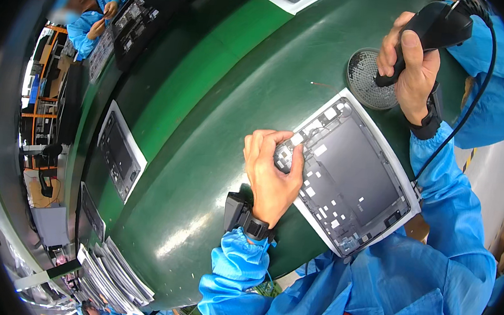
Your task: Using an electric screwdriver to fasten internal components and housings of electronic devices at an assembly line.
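Observation:
An opened dark grey tablet casing [355,160] with white patches and small parts inside lies at a slant before me on a white sheet. My left hand [271,171] grips its left corner, thumb and fingers bent around the edge there. Up and to the right, my right hand [411,75] is wrapped round the grip of a black corded handheld device [437,27], whose exact kind I cannot make out. Just under that hand stands a round dish [363,77] with a grainy, metallic-looking surface. The device's black cable [488,75] hangs down past my right sleeve.
On the green tabletop [205,154] a thin reddish wire [323,84] lies near the dish. Similar casings [119,153] rest on a strip at the left. Stacked panels [115,277] stand lower left. A co-worker [89,11] sits far left; another blue sleeve [493,99] is close right.

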A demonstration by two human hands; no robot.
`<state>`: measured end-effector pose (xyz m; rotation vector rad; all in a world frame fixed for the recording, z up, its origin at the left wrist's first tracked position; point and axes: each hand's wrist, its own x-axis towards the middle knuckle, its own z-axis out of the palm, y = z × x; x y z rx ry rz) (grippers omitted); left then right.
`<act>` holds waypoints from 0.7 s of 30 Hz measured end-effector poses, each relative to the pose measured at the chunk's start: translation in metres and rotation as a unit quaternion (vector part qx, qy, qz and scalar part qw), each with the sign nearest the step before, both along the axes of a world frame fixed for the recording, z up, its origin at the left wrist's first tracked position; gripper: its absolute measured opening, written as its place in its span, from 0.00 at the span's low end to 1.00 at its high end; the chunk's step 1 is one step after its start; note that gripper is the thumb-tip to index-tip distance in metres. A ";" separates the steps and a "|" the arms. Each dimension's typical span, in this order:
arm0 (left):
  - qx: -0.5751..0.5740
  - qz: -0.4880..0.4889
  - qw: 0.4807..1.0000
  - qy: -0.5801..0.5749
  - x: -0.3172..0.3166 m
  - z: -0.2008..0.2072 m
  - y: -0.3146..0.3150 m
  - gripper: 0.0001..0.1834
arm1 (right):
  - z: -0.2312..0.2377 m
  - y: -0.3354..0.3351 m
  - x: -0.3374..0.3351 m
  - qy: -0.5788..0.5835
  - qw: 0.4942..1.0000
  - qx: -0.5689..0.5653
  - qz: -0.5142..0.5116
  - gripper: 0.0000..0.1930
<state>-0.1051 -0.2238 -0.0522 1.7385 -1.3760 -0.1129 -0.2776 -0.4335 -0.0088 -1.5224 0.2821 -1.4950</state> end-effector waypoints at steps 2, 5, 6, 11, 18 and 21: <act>-0.003 -0.003 1.000 0.007 -0.001 0.000 0.002 0.12 | 0.001 -0.001 -0.004 0.042 0.998 -0.038 0.011 0.14; -0.011 -0.001 1.000 -0.003 -0.004 -0.002 0.001 0.12 | 0.005 0.004 -0.002 0.005 1.000 0.015 -0.018 0.14; -0.011 0.005 1.000 0.001 -0.003 -0.002 0.003 0.13 | 0.015 0.008 0.000 -0.007 1.000 0.011 -0.010 0.13; -0.025 0.017 0.999 -0.011 0.002 -0.008 0.004 0.14 | 0.047 0.053 0.035 -0.025 0.994 -0.025 0.101 0.19; -0.030 0.044 0.999 -0.008 -0.005 -0.008 -0.003 0.18 | 0.016 0.102 0.092 0.026 0.979 0.051 0.196 0.21; -0.030 0.042 0.999 -0.003 -0.003 -0.008 -0.003 0.18 | 0.008 0.101 0.095 0.036 0.975 0.037 0.215 0.21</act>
